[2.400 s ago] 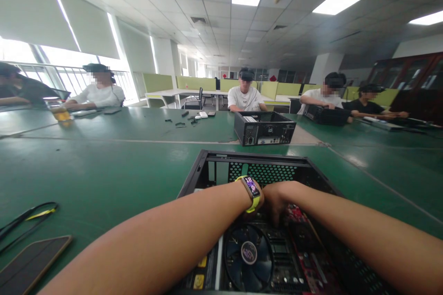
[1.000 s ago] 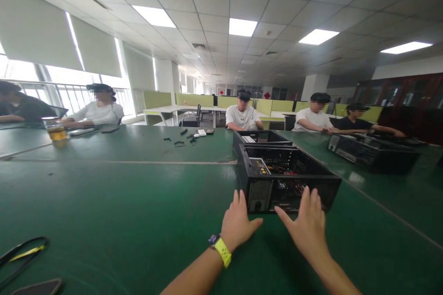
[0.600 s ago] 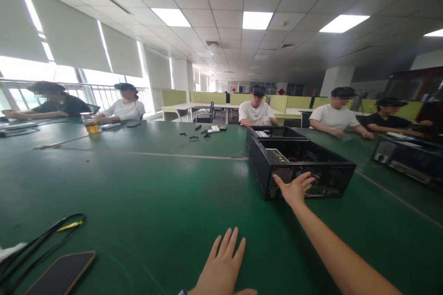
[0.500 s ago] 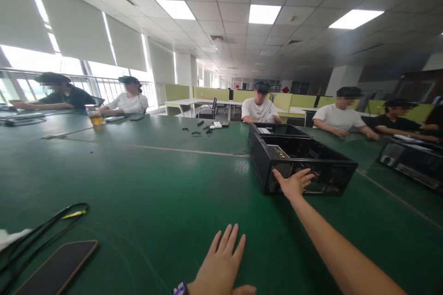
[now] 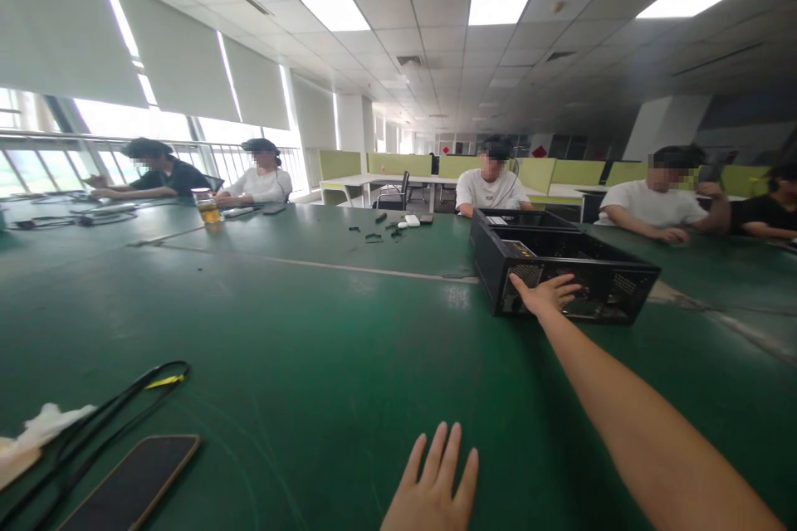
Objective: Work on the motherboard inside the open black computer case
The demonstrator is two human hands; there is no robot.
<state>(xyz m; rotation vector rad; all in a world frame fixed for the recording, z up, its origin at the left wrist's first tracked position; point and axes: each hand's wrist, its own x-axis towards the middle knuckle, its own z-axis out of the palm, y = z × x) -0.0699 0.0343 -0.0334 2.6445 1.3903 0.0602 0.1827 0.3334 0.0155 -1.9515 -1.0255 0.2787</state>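
An open black computer case (image 5: 598, 265) stands far out on the green table (image 5: 280, 332). My right hand (image 5: 546, 295) is stretched out at arm's length, fingers spread, pressing flat against the case's near panel. Near the bottom edge of the view my left hand (image 5: 436, 485) lies flat on the table, fingers apart and holding nothing. A second black case (image 5: 520, 220) stands just behind the first one.
A dark phone (image 5: 134, 485), a black cable (image 5: 112, 406) with a yellow tag and a crumpled tissue (image 5: 34, 431) lie at the near left. Small black parts (image 5: 379, 231) and a yellow cup (image 5: 208, 207) sit farther off. Several people sit around the table's far sides.
The case, close under both hands at first, now stands far out on the table. My left hand has drawn back to the near edge; my right hand stays on the case.
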